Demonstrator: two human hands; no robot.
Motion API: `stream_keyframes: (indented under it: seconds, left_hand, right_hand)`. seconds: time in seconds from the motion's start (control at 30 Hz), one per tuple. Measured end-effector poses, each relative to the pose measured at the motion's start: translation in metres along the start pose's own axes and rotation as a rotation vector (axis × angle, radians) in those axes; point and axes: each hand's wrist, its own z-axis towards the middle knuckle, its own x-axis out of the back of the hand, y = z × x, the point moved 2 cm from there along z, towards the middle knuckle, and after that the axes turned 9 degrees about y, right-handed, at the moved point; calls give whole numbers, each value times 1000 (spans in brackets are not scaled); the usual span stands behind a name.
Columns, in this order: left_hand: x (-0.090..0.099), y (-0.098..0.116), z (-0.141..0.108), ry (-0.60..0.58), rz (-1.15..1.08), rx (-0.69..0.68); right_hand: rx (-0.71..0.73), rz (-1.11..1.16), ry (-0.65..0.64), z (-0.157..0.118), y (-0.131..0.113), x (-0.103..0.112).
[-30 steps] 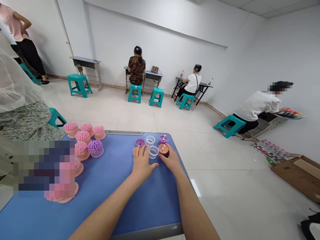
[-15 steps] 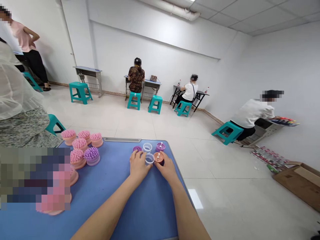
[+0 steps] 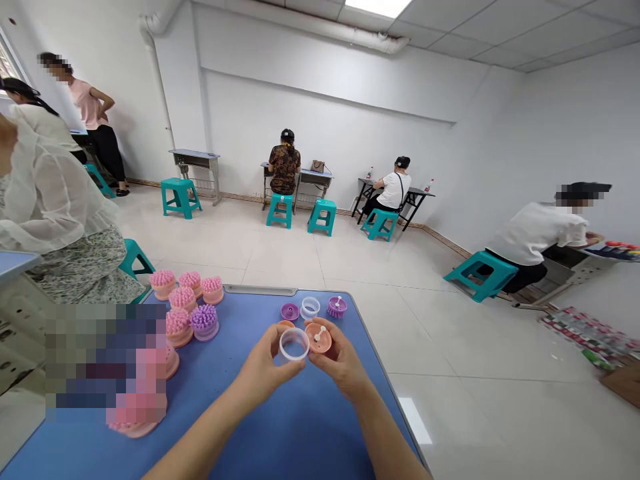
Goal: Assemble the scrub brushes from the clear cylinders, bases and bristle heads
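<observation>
My left hand (image 3: 267,357) is closed on a clear plastic ring (image 3: 294,359), thumb below and fingers behind it. In my right hand (image 3: 343,360) is an orange brush part (image 3: 316,343) with a white pin standing in it. The two pieces are side by side, their edges touching or nearly so. Just behind them on the blue table lie a purple cap (image 3: 290,312), another clear ring (image 3: 311,313) and a purple bristled part (image 3: 337,309) with a white pin. A bit of a second orange piece (image 3: 287,324) shows behind my left fingers, mostly hidden.
Several pink round brushes (image 3: 183,299) and a purple one (image 3: 204,323) stand at the left of the blue table (image 3: 285,427). A blurred patch covers the lower left. People sit at desks along the walls; a person in a white blouse (image 3: 65,193) is close on the left.
Both hands have lifted the clear ring and the orange part off the table and drawn them closer to me. The camera view has shifted a little.
</observation>
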Motion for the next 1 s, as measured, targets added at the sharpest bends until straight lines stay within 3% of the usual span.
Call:
stream_keyframes:
  seconds: [0.23,0.47,0.7,0.9,1.0]
  left_hand:
    - [22,-25,-17,-14,-367,166]
    - [26,-29,-21,-57,-597,362]
    - [22,-29,-18,21,-584,399]
    - [21,-34,-16,128,-558,419]
    - [19,-35,-16,151,-527,495]
  right_hand:
    - [-87,146,-27,0,17,-21]
    - [-35,138,-65,0,10,-17]
    - [-67,124,-111,-2,13,-14]
    - [-35,94,-11,1,12,-9]
    - [-17,72,8,0,9,-8]
